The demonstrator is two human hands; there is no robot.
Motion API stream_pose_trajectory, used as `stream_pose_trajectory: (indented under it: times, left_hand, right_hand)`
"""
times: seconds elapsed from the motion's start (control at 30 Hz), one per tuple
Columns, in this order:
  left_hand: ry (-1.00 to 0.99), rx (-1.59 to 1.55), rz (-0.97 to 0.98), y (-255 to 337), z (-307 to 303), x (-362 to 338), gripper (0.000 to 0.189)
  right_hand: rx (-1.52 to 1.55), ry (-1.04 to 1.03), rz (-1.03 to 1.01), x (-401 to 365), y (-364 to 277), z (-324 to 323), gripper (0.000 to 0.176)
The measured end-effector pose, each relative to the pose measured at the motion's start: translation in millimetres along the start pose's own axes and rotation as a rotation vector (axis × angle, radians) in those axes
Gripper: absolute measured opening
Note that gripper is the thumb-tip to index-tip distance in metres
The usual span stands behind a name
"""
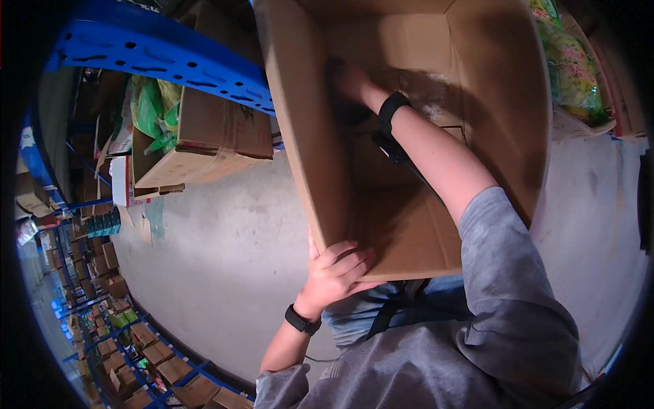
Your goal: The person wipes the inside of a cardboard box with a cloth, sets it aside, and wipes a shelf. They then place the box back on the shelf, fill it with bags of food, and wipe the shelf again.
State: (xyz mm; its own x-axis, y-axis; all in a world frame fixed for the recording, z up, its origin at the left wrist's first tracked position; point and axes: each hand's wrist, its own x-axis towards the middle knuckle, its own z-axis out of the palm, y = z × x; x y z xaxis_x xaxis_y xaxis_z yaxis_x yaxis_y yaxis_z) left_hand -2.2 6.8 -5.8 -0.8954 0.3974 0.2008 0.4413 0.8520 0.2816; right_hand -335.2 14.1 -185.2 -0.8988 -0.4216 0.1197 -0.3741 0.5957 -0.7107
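A large open cardboard box (409,252) is tilted toward me, its inside facing up and its near edge by my waist. My left hand (338,273) grips the near left corner of its rim, fingers bent over the edge onto the inner side. My right arm reaches deep into the box. My right hand (351,83) is near the left inner wall, and its fingers are lost in dark shadow, so I cannot make out whether they hold anything. Around my right wrist is a black band (393,109), with a small dark device below it. Shiny tape (432,102) shows on the box's inside.
A blue metal rack beam (163,51) crosses the upper left, close to the box. Below it stands a carton (221,133) with green plastic packages. More green packages (572,65) are at the upper right. Shelves of cartons (157,351) line the lower left, beyond the grey floor (225,259).
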Motion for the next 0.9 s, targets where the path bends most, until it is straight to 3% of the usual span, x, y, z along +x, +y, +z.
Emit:
stream_pose_trajectory:
  times: [0.1, 0.13, 0.17, 0.23, 0.33, 0.43, 0.47, 0.6, 0.63, 0.7, 0.77, 0.83, 0.9]
  left_hand:
    - [0.024, -0.024, 0.003, -3, 8, -5, 0.036]
    - [0.034, -0.034, 0.001, -2, 9, -6, 0.036]
    - [0.046, -0.044, 0.001, -2, 11, -6, 0.036]
    - [0.047, -0.046, 0.002, -1, 10, -5, 0.036]
    - [0.054, -0.033, 0.021, -1, 6, -3, 0.035]
    - [0.062, -0.029, 0.024, -1, 6, -2, 0.034]
    - [0.063, -0.030, 0.020, -1, 7, -3, 0.034]
    - [0.082, -0.102, -0.024, 2, 8, -5, 0.031]
    - [0.084, -0.107, -0.027, 2, 10, -5, 0.031]
    - [0.090, -0.096, -0.023, 3, 9, -6, 0.031]
    - [0.097, -0.068, 0.002, 1, 5, -3, 0.033]
    - [0.095, -0.063, 0.009, 1, 3, -1, 0.034]
    - [0.101, -0.062, 0.005, 1, 3, -3, 0.034]
  right_hand:
    - [-0.867, -0.203, -0.579, -6, 51, 57, 0.018]
    - [-0.914, -0.119, -0.696, -37, 42, 49, 0.020]
    - [-0.822, -0.178, -0.681, -56, 39, 52, 0.021]
    - [-0.223, -0.126, -0.348, -79, 38, 68, 0.022]
    - [-0.626, -0.320, -0.437, -61, 30, 54, 0.023]
    - [-0.046, 0.015, -0.115, -40, -13, 3, 0.023]
    - [0.283, 0.056, 0.035, -52, -40, -30, 0.023]
    - [0.149, -0.101, 0.047, -88, -43, -27, 0.022]
    - [0.106, -0.135, -0.039, -102, -31, -13, 0.023]
    - [-0.237, -0.532, -0.146, -131, -23, 3, 0.022]
    - [-0.245, -0.616, -0.045, -143, -30, -15, 0.023]
    - [-0.066, -0.457, -0.331, -123, 45, 19, 0.026]
    - [0.079, -0.317, 0.327, -104, -35, -84, 0.028]
